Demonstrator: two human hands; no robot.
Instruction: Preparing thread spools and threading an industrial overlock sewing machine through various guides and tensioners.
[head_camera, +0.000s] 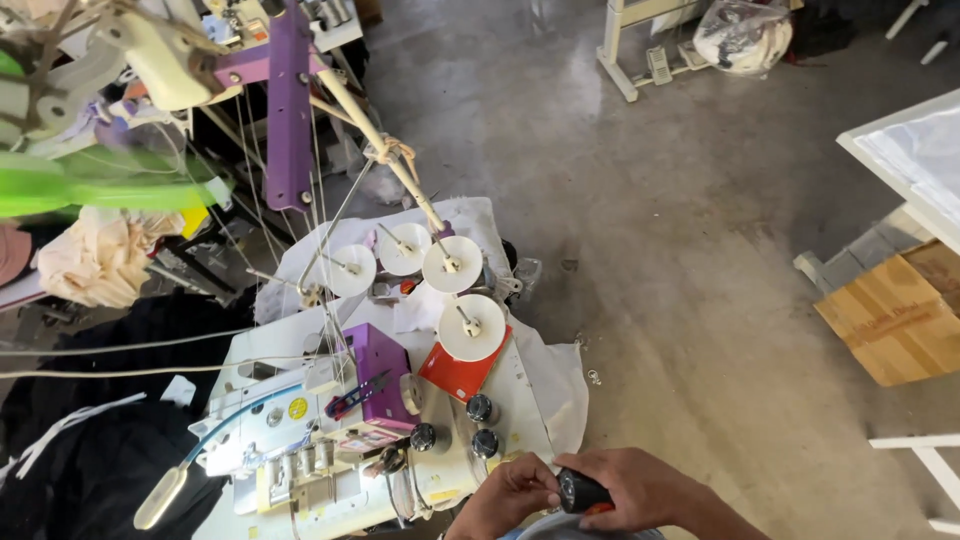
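Right hand (640, 488) wraps my small black cylinder (580, 491), left hand (512, 497) pinching its end, bottom centre; overlock machine (380, 440) beside them untouched.

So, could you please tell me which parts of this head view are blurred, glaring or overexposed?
In the head view, the green object at upper left is smeared by blur; the white tabletop at right is washed out by bright light; the sewing machine and both hands, left hand and right hand, look fairly sharp.

Small black cylindrical object (581, 492) with an orange-red end, lying roughly horizontal, gripped between both hands at the lower frame edge, just beside the sewing machine's right side.
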